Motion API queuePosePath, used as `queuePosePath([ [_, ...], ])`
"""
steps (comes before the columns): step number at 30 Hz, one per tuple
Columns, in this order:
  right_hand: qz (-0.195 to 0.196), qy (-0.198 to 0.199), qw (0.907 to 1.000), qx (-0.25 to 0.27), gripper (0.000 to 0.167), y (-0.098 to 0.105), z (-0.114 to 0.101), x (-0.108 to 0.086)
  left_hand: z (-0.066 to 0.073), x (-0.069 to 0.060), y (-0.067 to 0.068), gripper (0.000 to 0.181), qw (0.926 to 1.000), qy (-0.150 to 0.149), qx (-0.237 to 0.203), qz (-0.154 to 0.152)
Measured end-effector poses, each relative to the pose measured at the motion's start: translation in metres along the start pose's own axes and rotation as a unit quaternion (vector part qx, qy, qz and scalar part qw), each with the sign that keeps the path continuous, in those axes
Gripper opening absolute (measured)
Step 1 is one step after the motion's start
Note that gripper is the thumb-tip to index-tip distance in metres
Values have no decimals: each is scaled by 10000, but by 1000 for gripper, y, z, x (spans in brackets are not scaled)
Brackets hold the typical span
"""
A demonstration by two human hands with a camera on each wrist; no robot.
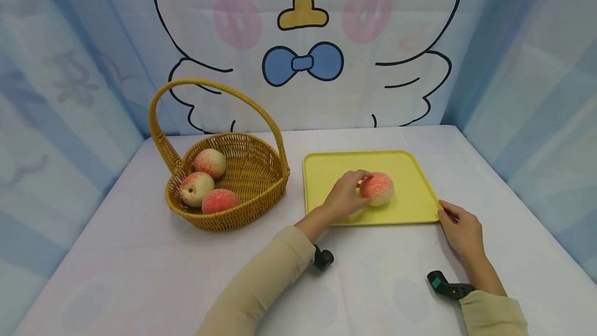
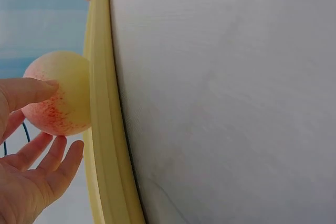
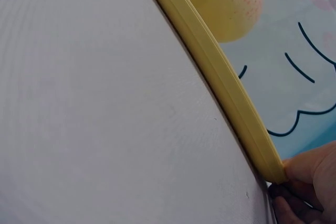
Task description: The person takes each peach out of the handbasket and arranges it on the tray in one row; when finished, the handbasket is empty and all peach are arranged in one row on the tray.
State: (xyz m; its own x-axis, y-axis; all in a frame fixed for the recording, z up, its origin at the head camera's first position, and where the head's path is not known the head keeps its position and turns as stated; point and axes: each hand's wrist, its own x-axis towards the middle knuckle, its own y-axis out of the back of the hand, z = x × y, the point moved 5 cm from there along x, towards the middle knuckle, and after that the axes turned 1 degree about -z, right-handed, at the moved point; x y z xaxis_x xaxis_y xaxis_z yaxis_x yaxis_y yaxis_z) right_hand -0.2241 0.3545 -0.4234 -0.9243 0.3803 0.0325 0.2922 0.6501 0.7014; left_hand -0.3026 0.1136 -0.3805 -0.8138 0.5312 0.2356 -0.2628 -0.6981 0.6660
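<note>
A peach [image 1: 379, 189], red on top and pale yellow below, sits on the yellow tray [image 1: 410, 167]. My left hand [image 1: 346, 196] reaches over the tray's front edge and holds the peach from its left side. In the left wrist view the thumb lies across the peach [image 2: 65, 114], with other fingers at its far side and three spread close beside it. At the tray's front right corner my right hand [image 1: 463, 229] pinches the rim. The right wrist view shows the thumb on top of the tray's corner [image 3: 270, 169] and fingers under it.
Left of the tray stands a wicker basket [image 1: 252, 217] with a tall arched handle [image 1: 224, 87]. Three peaches lie in its left part, one of them a red peach [image 1: 220, 201]. White cloth [image 1: 140, 274] covers the table; printed curtains [image 1: 527, 92] enclose its back and sides.
</note>
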Motion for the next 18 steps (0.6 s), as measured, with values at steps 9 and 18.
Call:
queuePosePath([
  [9,83,180,9998,-17,41,3,-3,-1,10,15,-11,47,9994,162,277,84],
  [18,106,203,9997,-12,41,2,-3,-1,14,26,-21,44,9978,461,450,145],
])
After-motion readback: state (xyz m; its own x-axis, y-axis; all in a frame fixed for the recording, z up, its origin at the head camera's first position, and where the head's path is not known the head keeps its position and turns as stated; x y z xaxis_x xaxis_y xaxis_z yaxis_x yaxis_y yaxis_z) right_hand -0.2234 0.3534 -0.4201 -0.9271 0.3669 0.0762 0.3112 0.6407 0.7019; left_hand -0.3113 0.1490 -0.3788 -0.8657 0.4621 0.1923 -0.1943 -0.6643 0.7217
